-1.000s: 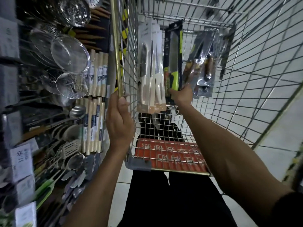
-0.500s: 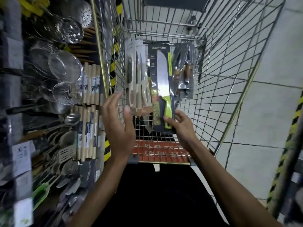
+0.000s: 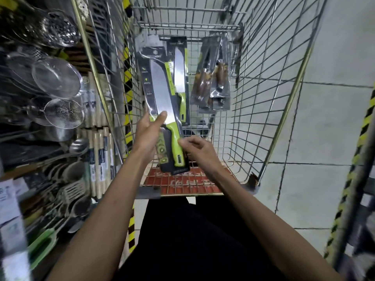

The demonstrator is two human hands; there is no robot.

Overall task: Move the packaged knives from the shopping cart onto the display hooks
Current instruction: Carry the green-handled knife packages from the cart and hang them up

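Observation:
A black packaged knife with a green handle is held tilted above the shopping cart. My left hand grips its middle, thumb across the blade's front. My right hand pinches the lower end by the green handle. A second green-handled knife pack stands in the cart behind it. To the right, packs of brown-handled knives lean against the cart's far end. No free display hook is plainly visible.
The shelf on the left carries wire strainers, ladles and spatulas, and wrapped wooden rolling pins. Tiled floor lies to the right, with a yellow-black striped post at the far right edge.
My left hand left the cart's rim and took hold of the green-handled knife pack. The pack rose out of the cart toward me and tilted left.

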